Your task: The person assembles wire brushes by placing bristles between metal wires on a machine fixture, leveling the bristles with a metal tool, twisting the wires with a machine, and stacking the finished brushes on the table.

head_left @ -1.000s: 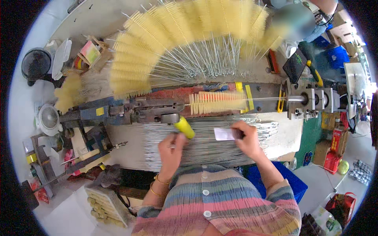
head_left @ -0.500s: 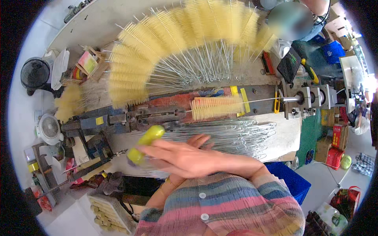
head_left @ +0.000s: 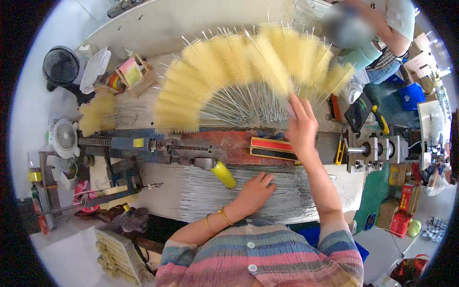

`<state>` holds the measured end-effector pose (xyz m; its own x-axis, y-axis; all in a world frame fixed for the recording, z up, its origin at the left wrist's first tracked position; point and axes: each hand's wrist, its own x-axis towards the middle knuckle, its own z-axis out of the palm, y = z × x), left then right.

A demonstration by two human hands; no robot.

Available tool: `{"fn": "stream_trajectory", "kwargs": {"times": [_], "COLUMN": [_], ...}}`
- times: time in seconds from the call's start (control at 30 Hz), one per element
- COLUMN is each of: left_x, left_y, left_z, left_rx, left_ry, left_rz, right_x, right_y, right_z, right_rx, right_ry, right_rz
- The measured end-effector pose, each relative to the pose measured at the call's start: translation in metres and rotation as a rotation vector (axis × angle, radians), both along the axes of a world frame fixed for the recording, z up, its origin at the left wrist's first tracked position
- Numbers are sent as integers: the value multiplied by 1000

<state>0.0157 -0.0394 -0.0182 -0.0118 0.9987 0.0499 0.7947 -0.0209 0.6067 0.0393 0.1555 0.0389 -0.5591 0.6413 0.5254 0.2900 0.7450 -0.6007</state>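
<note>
My right hand [head_left: 302,126] is closed around the wire stem of a yellow-bristled bottle brush [head_left: 270,55]. That brush tilts up and left over a fan of similar brushes [head_left: 184,81], whose wire stems point toward me. My left hand [head_left: 256,191] rests on a thick layer of looped metal wires [head_left: 229,196], fingers apart and slightly bent. Left of its fingertips, the yellow-green grip of a lever [head_left: 224,174] angles down from the clamp of a long bench machine [head_left: 191,153]. A red and black block [head_left: 270,148] lies on the machine bed below my right wrist.
At the machine's right end stands a metal chuck [head_left: 366,150], with a yellow cutter [head_left: 340,152] beside it. A white fan [head_left: 64,137] and a small pile of brushes [head_left: 98,115] are at left. Another person [head_left: 394,28] is at the far right.
The brush stretched along the machine is gone from it. My right hand has left the lever and moved up and right, holding a brush. The lever grip has swung right; my left hand shows over the wires.
</note>
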Motion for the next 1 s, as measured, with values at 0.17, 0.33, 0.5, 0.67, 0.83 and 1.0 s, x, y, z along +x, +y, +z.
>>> {"fn": "stream_trajectory", "kwargs": {"times": [0.17,0.33,0.5,0.67,0.83,1.0], "left_x": [-12,-26,-8,-3,-18,-37], "left_y": [12,17,26,41,23,-6], "left_z": [-9,20,16,22,42,49], "left_rx": [79,240,283,197,81,-181], "left_ry": [103,-290,-205,-130,-346,-646], "left_rz": [-51,232,220,230,266,259], "right_x": [8,118,119,120,112,89], "right_y": [4,-19,-47,63,75,39], "right_z": [8,24,3,83,68,58], "right_rx": [80,-355,-591,99,303,85], "right_ry": [-108,-647,-332,-618,-908,-1069], "right_rz": [40,-50,131,-369,-82,281]}}
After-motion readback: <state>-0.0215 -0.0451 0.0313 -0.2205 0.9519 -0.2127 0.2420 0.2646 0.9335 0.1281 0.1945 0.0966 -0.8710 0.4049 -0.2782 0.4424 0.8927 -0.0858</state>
